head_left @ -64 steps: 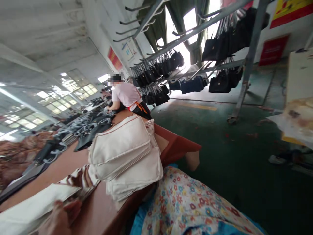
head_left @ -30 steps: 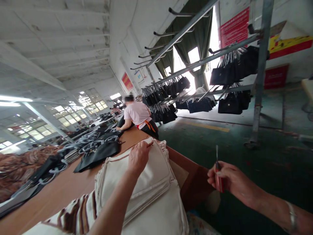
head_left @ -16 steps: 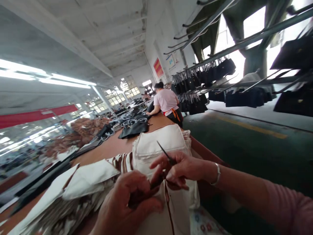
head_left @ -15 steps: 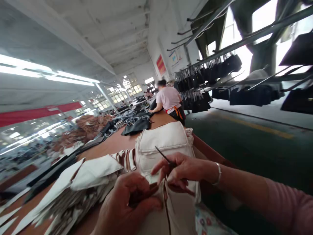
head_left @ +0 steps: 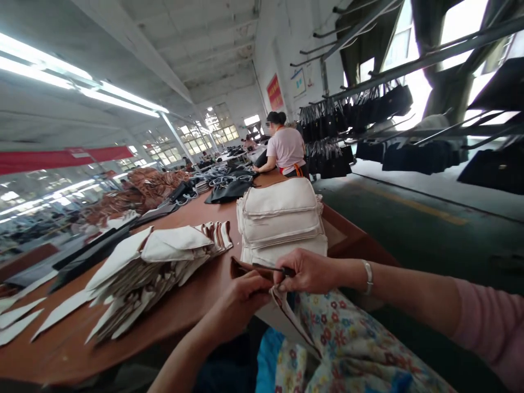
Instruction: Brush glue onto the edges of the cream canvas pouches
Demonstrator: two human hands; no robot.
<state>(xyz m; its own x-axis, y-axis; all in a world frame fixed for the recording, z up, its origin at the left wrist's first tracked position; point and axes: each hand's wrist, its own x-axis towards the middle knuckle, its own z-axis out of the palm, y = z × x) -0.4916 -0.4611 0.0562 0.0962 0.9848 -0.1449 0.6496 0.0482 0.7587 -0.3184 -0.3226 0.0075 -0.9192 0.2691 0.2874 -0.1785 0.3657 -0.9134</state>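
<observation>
My left hand (head_left: pixel 248 297) is closed on the edge of a cream cloth piece with a brown side (head_left: pixel 292 322), which hangs down over my lap. In my closed right hand (head_left: pixel 305 271) is a slim dark pointed tool (head_left: pixel 268 267), its tip directed left above the left fingers; its exact kind is unclear. The right fingertips also meet the cloth's edge. Both hands are close together at the table's near edge. Just beyond them stands a stack of sewn cream cloth pieces (head_left: pixel 282 221).
Left of the hands, a fanned pile of cream pieces (head_left: pixel 176 244) lies on the brown table (head_left: pixel 196 300). Dark bags (head_left: pixel 229 188) lie farther along it. A co-worker (head_left: pixel 285 144) stands at the far end. Racks of hanging black bags (head_left: pixel 368 109) line the right side.
The cloth has dropped toward my lap, uncovering the flowered fabric there. My left hand has drawn back from the camera, and the tool has swung from pointing up-left to nearly level.
</observation>
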